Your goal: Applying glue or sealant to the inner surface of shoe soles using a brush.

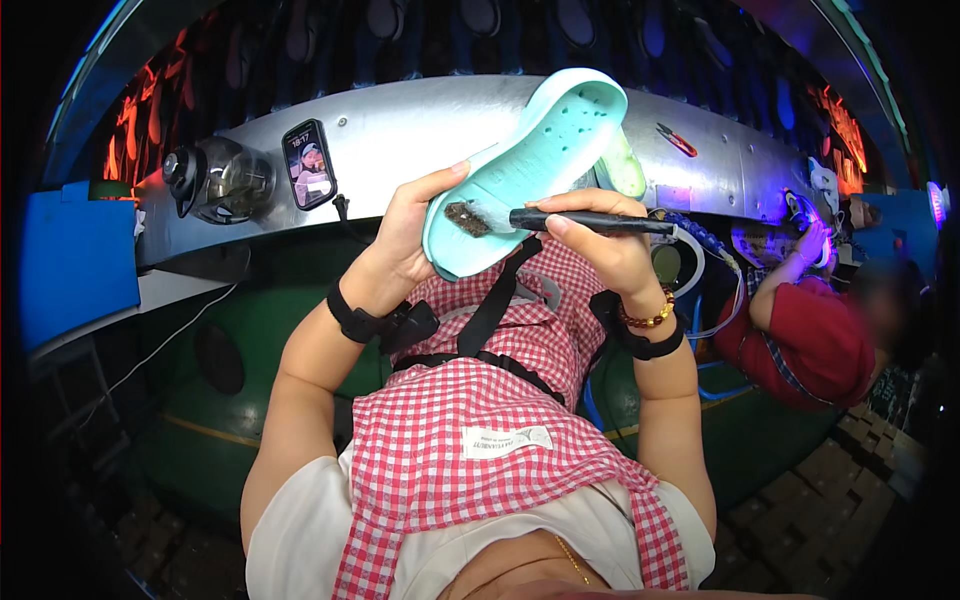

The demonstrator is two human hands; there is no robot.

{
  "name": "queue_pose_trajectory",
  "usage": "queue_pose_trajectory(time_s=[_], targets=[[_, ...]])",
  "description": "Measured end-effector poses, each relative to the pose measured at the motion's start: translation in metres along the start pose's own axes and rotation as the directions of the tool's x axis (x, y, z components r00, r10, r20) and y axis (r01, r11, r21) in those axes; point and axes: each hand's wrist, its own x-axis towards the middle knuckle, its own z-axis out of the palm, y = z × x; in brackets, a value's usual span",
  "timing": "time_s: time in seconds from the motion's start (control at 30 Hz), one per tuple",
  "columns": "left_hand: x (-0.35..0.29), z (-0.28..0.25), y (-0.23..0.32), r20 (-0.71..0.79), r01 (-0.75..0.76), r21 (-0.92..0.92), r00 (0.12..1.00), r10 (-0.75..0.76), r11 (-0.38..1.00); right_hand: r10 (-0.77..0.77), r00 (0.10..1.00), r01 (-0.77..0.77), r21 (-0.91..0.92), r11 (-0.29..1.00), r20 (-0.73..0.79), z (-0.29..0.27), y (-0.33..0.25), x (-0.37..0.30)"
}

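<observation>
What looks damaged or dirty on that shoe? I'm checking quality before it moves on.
The mint-green shoe, held in the left hand, has a dark, rough patch at its heel end. The black brush in the right hand touches that spot. Whether it is glue or dirt cannot be told.

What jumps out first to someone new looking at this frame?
Dead centre, the left hand holds up a mint-green clog sole while the right hand presses a black brush to its heel end. Below hangs a red-checked apron; at far right sits another person in a red top.
</observation>
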Motion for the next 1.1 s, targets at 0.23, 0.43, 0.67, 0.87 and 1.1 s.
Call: queue_pose_trajectory(time_s=[0.23,0.43,0.67,0.87,1.1], targets=[[0.002,-0.007,-0.001,0.052,-0.037,-0.041,0.998,0.039,0.998,-0.110,0.969,0.090,-0.097,0.991,-0.221,-0.006,0.007,0.003],[0.006,-0.007,0.000,0.005,-0.130,0.012,0.992,0.130,0.991,-0.133,0.953,0.103,-0.121,0.987,-0.274,0.003,0.010,0.010],[-0.002,-0.002,-0.001,0.087,-0.129,-0.012,0.988,0.129,0.992,-0.370,0.865,0.214,-0.420,0.882,-0.337,0.002,0.023,0.018],[0.005,-0.006,-0.011,0.053,-0.151,-0.028,0.987,0.153,0.988,-0.517,0.766,0.230,-0.588,0.776,-0.383,0.006,0.021,0.040],[-0.029,0.025,0.042,0.177,-0.326,0.104,0.936,0.305,0.939,-0.211,0.966,0.248,0.296,0.923,-0.150,-0.007,-0.018,-0.023]])
